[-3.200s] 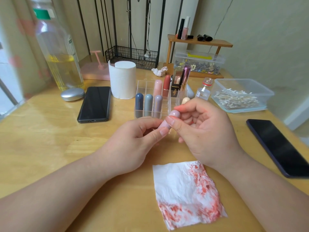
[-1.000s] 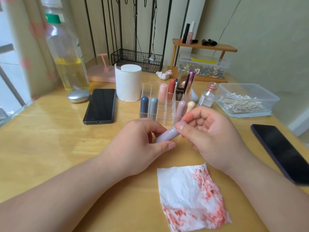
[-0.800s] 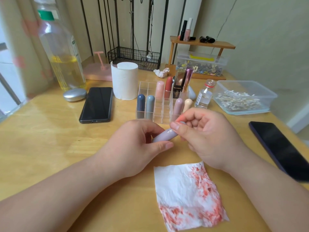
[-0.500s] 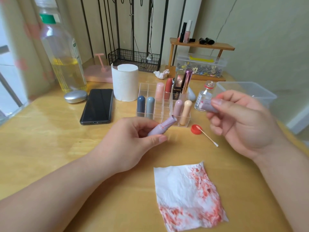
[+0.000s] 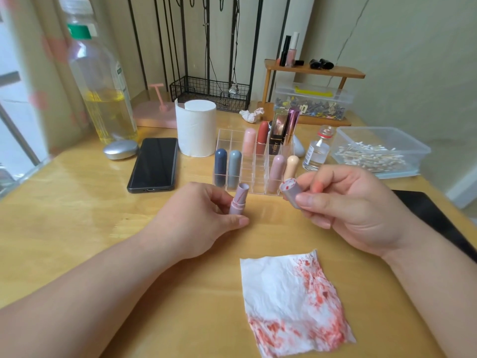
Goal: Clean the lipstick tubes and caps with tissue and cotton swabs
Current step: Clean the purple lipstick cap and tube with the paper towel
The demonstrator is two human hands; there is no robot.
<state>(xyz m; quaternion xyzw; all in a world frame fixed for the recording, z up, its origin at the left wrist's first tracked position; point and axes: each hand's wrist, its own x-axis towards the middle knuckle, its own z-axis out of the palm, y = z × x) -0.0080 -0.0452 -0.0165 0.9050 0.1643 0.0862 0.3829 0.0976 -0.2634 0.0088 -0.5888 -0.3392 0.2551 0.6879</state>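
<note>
Head view: the left hand point(image 5: 204, 218) grasps a lilac plastic lipstick tube point(image 5: 238, 200) upright, smeared red, near the middle of the yellow wooden table point(image 5: 64, 215). The right hand point(image 5: 351, 205) pinches its matching lilac cap point(image 5: 291, 191), open end red-stained, just right of the tube and apart from it. A white tissue blotched red point(image 5: 291, 303) lies nearer. A clear acrylic organiser point(image 5: 232, 136) stands farther back.

two phones point(image 5: 152, 164), one tissue point(image 5: 289, 301) (stained), one roll point(image 5: 196, 127).
</note>
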